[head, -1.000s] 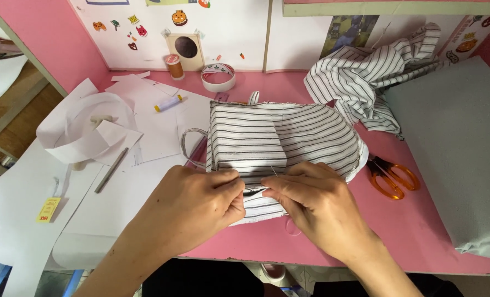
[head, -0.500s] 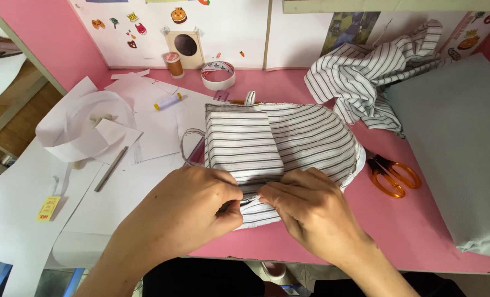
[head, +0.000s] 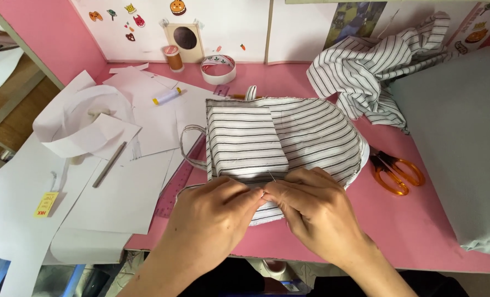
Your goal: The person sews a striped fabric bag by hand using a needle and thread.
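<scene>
A black-and-white striped fabric piece (head: 305, 132) with a sewn-on pocket patch (head: 245, 140) and a loop strap lies on the pink table (head: 421, 220). My left hand (head: 217, 217) and my right hand (head: 316, 212) meet at its near edge, fingertips pinched together on the cloth just below the patch. A thin pin or needle (head: 271, 176) sticks up between the fingertips. Which hand holds it I cannot tell.
Orange-handled scissors (head: 393, 170) lie right of the fabric. More striped cloth (head: 371, 66) is bunched at the back right beside grey fabric (head: 459, 143). White paper sheets (head: 118, 181), a metal rod (head: 110, 164), a pink ruler (head: 179, 184), thread spools (head: 173, 58) and a tape roll (head: 218, 69) sit to the left and back.
Both hands have shifted slightly along the fabric's near edge, and their fingertips now pinch closer together. The fabric has barely moved.
</scene>
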